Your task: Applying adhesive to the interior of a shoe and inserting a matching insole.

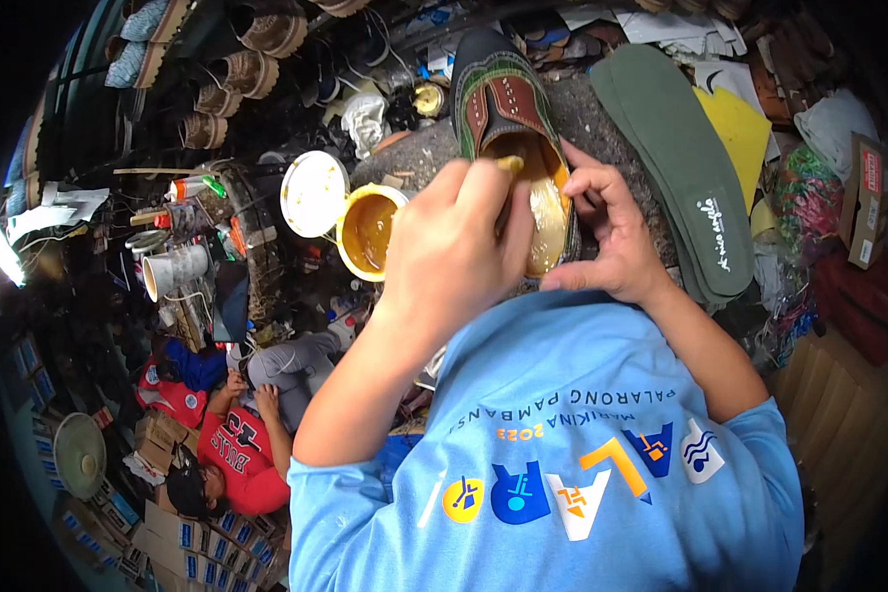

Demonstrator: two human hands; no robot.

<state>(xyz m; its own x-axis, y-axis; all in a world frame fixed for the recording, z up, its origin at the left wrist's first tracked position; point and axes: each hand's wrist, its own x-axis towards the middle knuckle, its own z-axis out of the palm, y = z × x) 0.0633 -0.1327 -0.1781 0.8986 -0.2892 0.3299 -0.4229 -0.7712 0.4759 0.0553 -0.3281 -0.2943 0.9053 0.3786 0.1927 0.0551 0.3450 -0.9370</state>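
A shoe (pixel 495 94) in black, green and maroon lies in front of me, toe pointing away. Its inside is coated with a glossy, amber, glue-like layer. Over the opening, my left hand (pixel 461 237) is closed; a yellowish tip shows at its fingers, but what it belongs to is hidden. My right hand (pixel 614 237) grips the shoe's right side near the heel, fingers and thumb bent round the edge. Just left of my left hand stands an open tub (pixel 367 235) of amber glue, partly covered by that hand. Its white lid (pixel 314 193) leans beside it.
A pair of green insoles (pixel 676 168) lies right of the shoe, over a yellow sheet (pixel 735 138). Several shoes (pixel 242 74) line racks at upper left. A white cup (pixel 176 271) lies among clutter at left. Another person (pixel 237 444) in red sits at lower left.
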